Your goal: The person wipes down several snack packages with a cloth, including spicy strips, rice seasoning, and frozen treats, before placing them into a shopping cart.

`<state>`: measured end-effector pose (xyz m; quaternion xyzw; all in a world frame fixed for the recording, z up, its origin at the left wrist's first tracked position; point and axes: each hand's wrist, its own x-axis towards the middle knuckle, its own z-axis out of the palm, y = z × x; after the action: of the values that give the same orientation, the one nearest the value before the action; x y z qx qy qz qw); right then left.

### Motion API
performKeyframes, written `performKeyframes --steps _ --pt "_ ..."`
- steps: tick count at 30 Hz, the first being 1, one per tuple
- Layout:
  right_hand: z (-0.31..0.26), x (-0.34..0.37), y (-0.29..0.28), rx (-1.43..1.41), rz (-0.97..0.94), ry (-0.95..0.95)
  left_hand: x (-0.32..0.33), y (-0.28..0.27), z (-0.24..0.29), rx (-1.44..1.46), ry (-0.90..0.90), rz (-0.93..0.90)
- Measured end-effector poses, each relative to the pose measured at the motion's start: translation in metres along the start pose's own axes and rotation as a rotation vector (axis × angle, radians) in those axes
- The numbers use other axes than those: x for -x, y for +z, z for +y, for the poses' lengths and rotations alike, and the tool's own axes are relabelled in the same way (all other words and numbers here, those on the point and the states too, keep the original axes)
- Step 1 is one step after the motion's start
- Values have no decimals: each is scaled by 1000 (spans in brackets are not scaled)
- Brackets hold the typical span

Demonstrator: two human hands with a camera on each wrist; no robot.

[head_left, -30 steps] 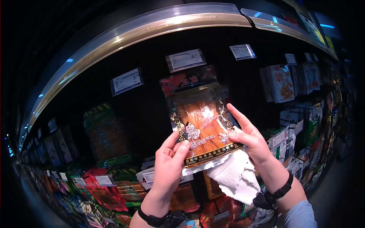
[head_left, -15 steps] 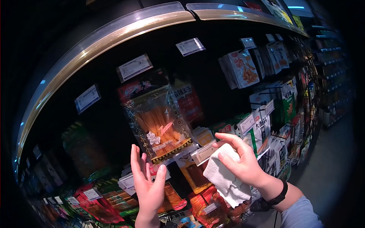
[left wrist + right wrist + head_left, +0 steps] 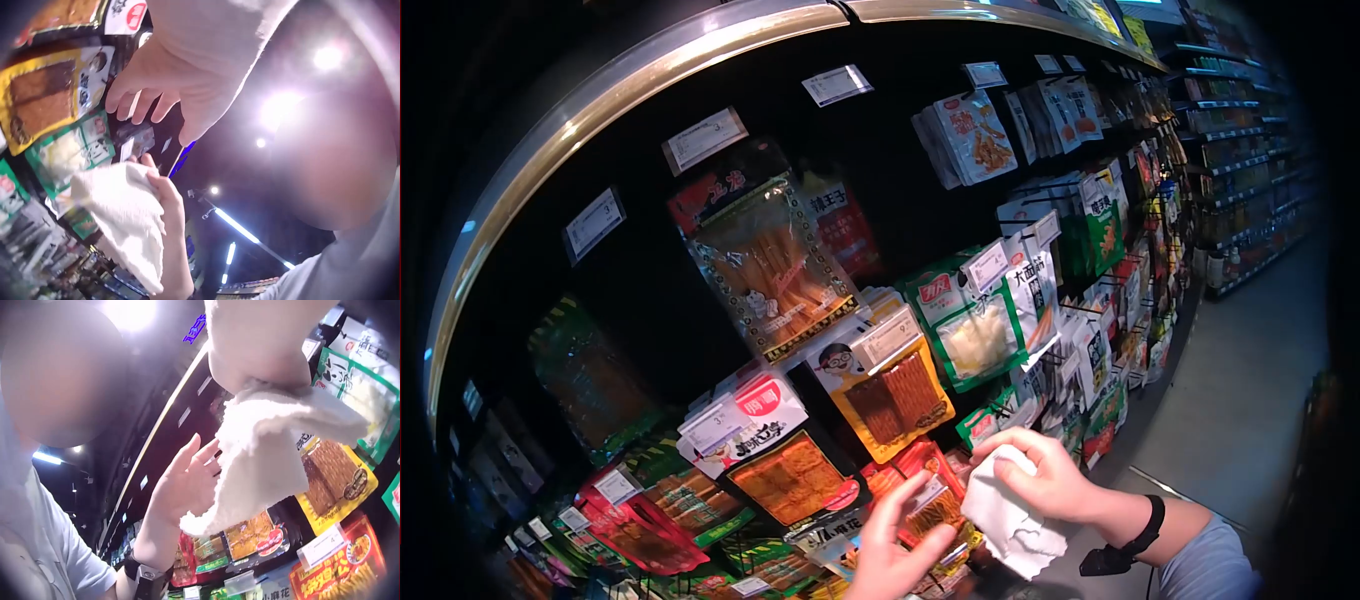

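white cloth [image 3: 1015,515] gripped in right hand [image 3: 1045,478]; left hand [image 3: 900,555] open

head view: landmark is the yellow packet [image 3: 892,405] on the rack. the right hand pinches the cloth between thumb and fingers, below and to the right of the landmark. the left hand is below it, fingers apart, holding nothing, partly covering a red packet [image 3: 930,492]. a clear packet [image 3: 775,270] of strips hangs above and to the left of the landmark; a green packet [image 3: 975,335] is just beside it on the right, a black packet [image 3: 790,485] at its lower left. only this view shows the clear packet.

left wrist view: the left hand, palm and spread fingers visible, is to the right of the landmark; the cloth hangs below it. ceiling lights [image 3: 328,58] show here, unlike in the head view.

right wrist view: the cloth spreads left of the landmark; the right hand's fingers cannot be made out. a dark wrist device [image 3: 147,578] on the left arm, outside the head view, is visible here.
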<state>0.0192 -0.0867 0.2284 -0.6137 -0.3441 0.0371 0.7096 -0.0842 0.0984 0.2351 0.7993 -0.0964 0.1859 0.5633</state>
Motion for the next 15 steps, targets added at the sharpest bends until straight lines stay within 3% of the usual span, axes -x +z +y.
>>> performKeyframes --steps 2,4,6,8,9,10,12,13,14,15 --pt "-3 13 5 112 -94 -91 8 22 -13 -3 15 -111" --pt "-7 20 11 189 -158 -155 12 34 -3 227 -190 -218" --pt "-11 20 13 248 -192 -174 21 37 -15 173 -254 -154" --pt "-20 16 13 283 -213 -188 14 34 -10 94 -193 -251" --pt "-21 11 11 323 -232 -231 5 30 -6 -27 -60 -299" --pt "-25 6 9 333 -228 -233 2 28 3 58 -231 -255" --pt "-34 -10 3 449 -292 -302 -4 29 -34 -79 85 -36" --pt "-32 -22 -3 469 -320 -412 -15 21 -13 102 -201 -110" --pt "-43 -30 -9 474 -326 -428 -26 19 -11 14 97 -98" --pt "-62 -38 -15 440 -364 -272 -33 15 5 168 -42 -128"
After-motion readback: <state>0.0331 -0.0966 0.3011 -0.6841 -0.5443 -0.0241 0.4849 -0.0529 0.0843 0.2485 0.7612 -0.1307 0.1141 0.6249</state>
